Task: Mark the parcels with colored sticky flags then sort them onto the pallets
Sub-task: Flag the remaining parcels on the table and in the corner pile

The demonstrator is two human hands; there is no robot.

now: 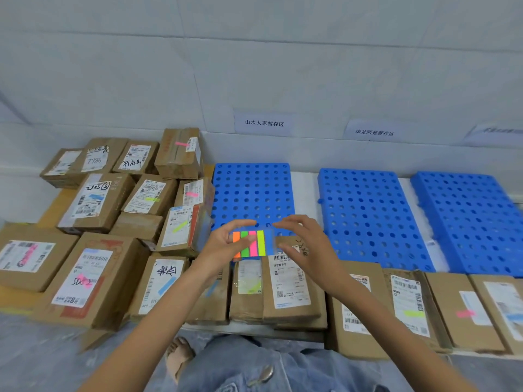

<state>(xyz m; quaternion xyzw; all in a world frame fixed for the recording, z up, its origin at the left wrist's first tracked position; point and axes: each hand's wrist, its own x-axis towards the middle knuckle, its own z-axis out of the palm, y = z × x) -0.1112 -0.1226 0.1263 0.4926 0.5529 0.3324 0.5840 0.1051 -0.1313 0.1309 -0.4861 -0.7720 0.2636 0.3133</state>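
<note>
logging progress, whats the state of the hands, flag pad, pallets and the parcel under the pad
left hand, holds the flag pad
flag pad, held up, five colour strips showing
right hand, fingers at the pad's right edge, grip unclear
left pallet, no parcel on it
middle pallet, no parcel on it
right pallet, no parcel on the visible part
parcel under the pad, no flag visible on its label

Three blue pallets, left (pixel 252 190), middle (pixel 368 216) and right (pixel 469 219), offer us bare tops, open from above. Stacked parcels (pixel 99 205) crowd the left side, up against the left pallet. A parcel row (pixel 294 287) lines the near edge. The wall (pixel 254 66) closes the far side. Our left hand (pixel 223 247), right hand (pixel 308 247) and flag pad (pixel 253 243) hang over the left pallet's near edge.
</note>
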